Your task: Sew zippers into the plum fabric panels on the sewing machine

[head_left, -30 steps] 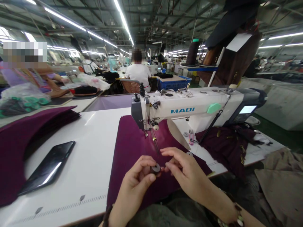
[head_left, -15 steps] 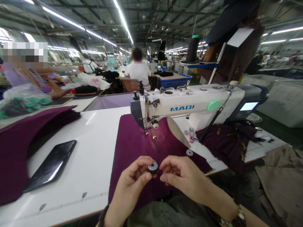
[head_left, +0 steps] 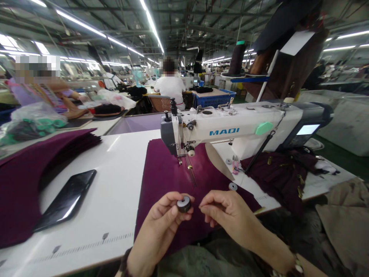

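My left hand [head_left: 161, 223] pinches a bobbin [head_left: 183, 204] wound with dark thread, its grey flange facing up. Just to the right, my right hand [head_left: 225, 207] has thumb and forefinger pressed together; anything between them is too fine to make out. Both hands are above a burgundy fabric panel [head_left: 164, 169], which lies under the needle area of a white sewing machine [head_left: 225, 123]. A second bobbin [head_left: 233, 186] rests near the panel's right edge. Pink thread snips [head_left: 235, 164] lie beside a third bobbin [head_left: 228, 161] by the machine's base.
On the left, a black phone [head_left: 67, 200] lies on the white table [head_left: 121, 184], beside stacked burgundy pieces [head_left: 23, 184]. Burgundy fabric with zippers [head_left: 276, 165] is heaped at right. A thread cone [head_left: 237, 57] stands behind the machine. A co-worker [head_left: 170, 86] sits ahead.
My right hand has drawn slightly away from the bobbin, and its fingertips have closed into a pinch. The bobbin has tilted a little in my left hand. The view has shifted slightly.
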Demonstrator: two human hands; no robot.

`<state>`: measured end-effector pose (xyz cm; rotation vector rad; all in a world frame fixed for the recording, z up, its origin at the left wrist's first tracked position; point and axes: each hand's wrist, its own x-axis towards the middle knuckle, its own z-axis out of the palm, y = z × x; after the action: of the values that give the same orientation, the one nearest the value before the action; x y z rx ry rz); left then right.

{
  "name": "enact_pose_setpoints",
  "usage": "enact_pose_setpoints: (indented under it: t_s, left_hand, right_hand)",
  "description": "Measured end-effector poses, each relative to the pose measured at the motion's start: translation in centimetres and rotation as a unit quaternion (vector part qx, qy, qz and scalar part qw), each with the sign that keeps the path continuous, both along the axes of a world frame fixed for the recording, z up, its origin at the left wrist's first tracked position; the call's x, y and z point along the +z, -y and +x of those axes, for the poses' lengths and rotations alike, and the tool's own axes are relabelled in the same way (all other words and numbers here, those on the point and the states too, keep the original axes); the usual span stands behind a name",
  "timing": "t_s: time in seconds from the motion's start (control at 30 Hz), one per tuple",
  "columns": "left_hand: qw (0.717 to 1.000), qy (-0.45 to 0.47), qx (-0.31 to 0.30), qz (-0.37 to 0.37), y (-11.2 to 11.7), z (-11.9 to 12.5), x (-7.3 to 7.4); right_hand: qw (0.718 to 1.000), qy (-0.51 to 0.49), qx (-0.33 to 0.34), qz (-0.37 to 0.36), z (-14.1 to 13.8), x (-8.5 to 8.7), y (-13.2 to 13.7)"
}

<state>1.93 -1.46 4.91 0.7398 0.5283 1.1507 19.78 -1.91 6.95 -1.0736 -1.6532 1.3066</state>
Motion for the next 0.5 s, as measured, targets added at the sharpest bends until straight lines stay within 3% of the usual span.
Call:
enact_pose_setpoints:
  t_s: [0.27, 0.5]
  left_hand:
    - [0.999, 0.027, -0.007, -0.027, 0.01, -0.36, -0.07]
    - [1.000, -0.008, 0.017, 0.000, 0.07, 0.09, -0.31]
  right_hand:
    - [0.997, 0.071, 0.005, 0.028, -0.16, 0.59, 0.35]
    - [0.994, 0.096, 0.009, 0.052, -0.62, 0.64, 0.61]
